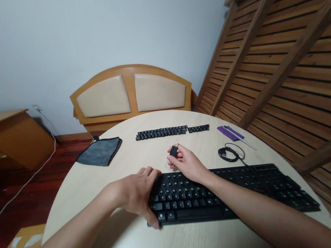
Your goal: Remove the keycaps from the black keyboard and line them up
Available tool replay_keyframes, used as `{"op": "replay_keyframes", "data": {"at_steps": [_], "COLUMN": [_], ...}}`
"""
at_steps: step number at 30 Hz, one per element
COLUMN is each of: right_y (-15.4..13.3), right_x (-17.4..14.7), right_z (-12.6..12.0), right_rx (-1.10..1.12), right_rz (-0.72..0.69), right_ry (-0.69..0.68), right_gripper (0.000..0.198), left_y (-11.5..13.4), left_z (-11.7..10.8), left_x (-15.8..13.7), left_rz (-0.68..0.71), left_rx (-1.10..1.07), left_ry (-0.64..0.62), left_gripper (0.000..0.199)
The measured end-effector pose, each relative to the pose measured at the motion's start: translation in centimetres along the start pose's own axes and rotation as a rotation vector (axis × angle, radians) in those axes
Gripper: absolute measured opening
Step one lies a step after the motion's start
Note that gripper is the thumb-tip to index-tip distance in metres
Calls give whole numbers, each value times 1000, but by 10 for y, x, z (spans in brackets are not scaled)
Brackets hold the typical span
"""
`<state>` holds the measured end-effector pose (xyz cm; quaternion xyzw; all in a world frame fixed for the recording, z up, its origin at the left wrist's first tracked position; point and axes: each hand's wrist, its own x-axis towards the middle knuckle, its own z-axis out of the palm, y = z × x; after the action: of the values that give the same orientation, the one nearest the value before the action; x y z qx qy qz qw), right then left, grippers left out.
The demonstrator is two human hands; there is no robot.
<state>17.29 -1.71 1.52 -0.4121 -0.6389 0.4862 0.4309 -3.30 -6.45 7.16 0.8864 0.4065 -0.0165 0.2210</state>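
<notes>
A black keyboard lies in front of me near the table's front edge, with some key positions bare of caps. My left hand grips its left end, thumb at the front corner and fingers at the back edge. Above the keyboard's back edge, my right hand pinches a wire keycap puller by its black body. Thin wire loops stick out at both of its ends. My right forearm crosses over the keyboard and hides part of the keys. Removed keycaps stand in rows farther back, with a smaller group to their right.
A grey cloth lies at the table's left. On the right are a coiled black cable, a purple cloth-like piece and a thin rod. A headboard stands behind the round table; wooden slats lean at right.
</notes>
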Motion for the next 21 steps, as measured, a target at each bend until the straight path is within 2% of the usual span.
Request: {"op": "replay_keyframes", "data": {"at_steps": [4, 9, 12, 18, 21], "right_y": [-5, -8, -11, -32, -36], "right_x": [-3, -9, -8, 10, 17], "right_z": [1, 3, 0, -10, -8], "right_rx": [-18, -8, -76, -261, -239], "right_rz": [-20, -78, -126, -136, -174], "right_ry": [26, 126, 155, -57, -125], "right_gripper": [25, 26, 25, 16, 22], "left_y": [4, -10, -20, -41, -52], "left_z": [3, 2, 3, 9, 5], "left_x": [2, 10, 17, 28, 28], "left_rz": [9, 113, 148, 179, 181], "left_rx": [19, -26, -81, -291, -375], "left_ry": [-10, -21, 0, 70, 73], "left_gripper": [92, 97, 100, 112, 105]}}
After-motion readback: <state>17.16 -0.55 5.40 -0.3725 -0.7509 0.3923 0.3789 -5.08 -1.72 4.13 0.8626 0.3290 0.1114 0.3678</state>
